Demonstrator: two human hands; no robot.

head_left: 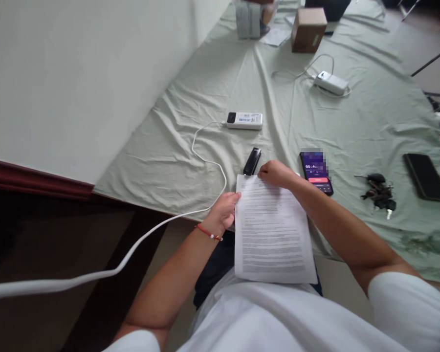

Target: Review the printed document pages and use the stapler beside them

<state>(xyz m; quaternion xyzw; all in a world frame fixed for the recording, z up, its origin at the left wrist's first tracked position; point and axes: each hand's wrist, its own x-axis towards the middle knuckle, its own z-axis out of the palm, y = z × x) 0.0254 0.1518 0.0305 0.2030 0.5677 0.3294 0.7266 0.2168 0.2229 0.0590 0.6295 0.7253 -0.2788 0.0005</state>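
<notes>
Left hand [225,212] pinches white rectangular printed paper [273,239]; right hand [277,174]: fingers curled, hold indeterminate. Black oblong stapler [253,161] not yet held.

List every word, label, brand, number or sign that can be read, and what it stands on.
"00:4" on the lit phone: what follows is obscured; smaller screen text is unreadable.
Printed sheet: many lines, too small to read.
Nearer white device: blue and dark print, too blurred to read.
Cardboard box: pale mark, too small to read.
No brand can be read.
</notes>
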